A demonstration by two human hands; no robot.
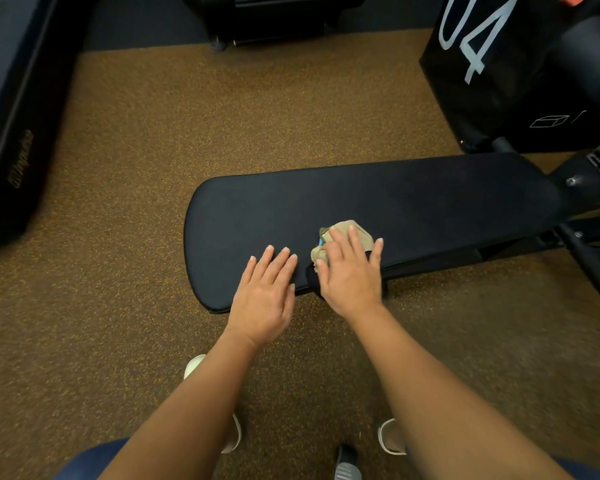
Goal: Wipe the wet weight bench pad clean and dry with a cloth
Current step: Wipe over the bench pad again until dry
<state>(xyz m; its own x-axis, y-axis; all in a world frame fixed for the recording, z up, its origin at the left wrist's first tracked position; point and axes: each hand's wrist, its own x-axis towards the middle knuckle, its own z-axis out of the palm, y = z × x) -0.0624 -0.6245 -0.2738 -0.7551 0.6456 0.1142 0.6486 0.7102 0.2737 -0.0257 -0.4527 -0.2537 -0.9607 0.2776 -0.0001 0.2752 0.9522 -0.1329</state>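
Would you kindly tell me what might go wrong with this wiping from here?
1. The cloth is bunched small under the right hand, so the far side of the bench pad may get missed.
2. That hand sits at the pad's near edge; the cloth might slip off onto the floor.
3. The left hand rests flat on the pad and may leave smudges there.

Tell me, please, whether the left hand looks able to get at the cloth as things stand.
Probably only its edge: the left hand lies open on the bench pad just beside the cloth, but the right hand is spread flat over most of it.
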